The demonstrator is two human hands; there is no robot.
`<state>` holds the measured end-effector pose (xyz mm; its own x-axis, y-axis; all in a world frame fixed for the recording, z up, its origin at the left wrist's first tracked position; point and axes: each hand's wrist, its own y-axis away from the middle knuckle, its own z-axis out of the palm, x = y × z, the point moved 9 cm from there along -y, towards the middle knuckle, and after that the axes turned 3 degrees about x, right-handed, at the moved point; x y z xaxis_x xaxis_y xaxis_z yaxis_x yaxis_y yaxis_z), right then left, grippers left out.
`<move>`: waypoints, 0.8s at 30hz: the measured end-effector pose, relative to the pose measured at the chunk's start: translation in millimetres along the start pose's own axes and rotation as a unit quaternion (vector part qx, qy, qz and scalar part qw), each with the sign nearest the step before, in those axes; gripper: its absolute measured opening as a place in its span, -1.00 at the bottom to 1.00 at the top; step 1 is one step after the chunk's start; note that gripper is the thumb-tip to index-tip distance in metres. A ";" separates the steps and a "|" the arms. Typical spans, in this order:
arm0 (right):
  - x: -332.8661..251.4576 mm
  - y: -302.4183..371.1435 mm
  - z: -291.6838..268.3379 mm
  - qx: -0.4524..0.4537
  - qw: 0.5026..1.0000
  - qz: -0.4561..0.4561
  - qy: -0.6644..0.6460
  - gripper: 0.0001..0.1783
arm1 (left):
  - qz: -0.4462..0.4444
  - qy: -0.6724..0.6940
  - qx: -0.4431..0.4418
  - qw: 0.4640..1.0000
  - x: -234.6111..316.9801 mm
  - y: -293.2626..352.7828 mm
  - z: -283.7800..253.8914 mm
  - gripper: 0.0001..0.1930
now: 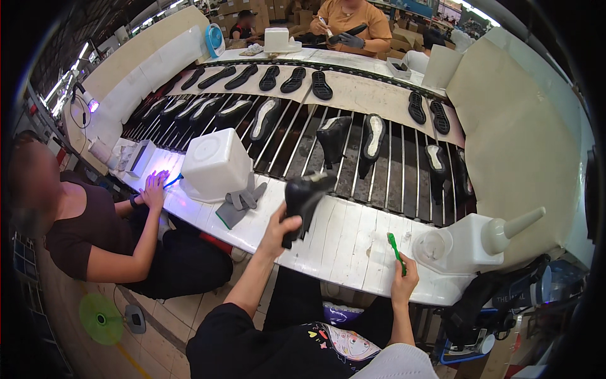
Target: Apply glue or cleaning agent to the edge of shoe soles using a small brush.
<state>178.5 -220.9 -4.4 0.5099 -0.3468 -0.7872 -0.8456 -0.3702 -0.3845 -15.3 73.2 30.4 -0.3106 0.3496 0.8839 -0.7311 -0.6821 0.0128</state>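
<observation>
Head view: left hand clenched around a black shoe, raised just above the white table, sole side tilted away. Right hand gripping a green brush at the table's near edge — bristle end up, pointing toward the shoe. Just right of the brush, a white glue pot with a cone-shaped spout. Further left, a white tub and grey gloves. Beyond, black soles on a roller conveyor — a neighbour's hand flat on the table.
</observation>
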 end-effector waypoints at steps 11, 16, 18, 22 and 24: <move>5.9 2.2 -3.3 0.012 1.000 0.023 0.006 -0.79 | 0.122 -0.168 0.127 0.970 39.6 -242.8 -105.4 -0.21; 9.7 -0.5 -5.3 0.028 0.999 0.043 0.003 -0.79 | 0.179 -0.270 0.368 0.871 18.3 -249.5 -163.2 -0.20; 7.3 -3.9 -6.1 0.025 0.999 0.019 0.010 -0.80 | 0.209 -0.330 0.359 0.848 22.9 -243.1 -136.1 -0.20; 1.5 -4.6 -0.6 0.038 0.999 0.025 0.023 -0.80 | 0.321 -0.339 0.295 0.834 56.9 -222.1 -70.9 -0.35; -2.1 -4.7 -12.3 0.064 0.998 -0.007 0.019 -0.80 | 0.339 -0.302 0.216 0.864 42.8 -235.8 -13.1 -0.39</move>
<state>183.4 -229.0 5.0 0.5258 -0.3763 -0.7629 -0.8501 -0.2639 -0.4558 135.9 257.4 59.0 -0.1094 -0.5345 0.8381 -0.1693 -0.8208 -0.5456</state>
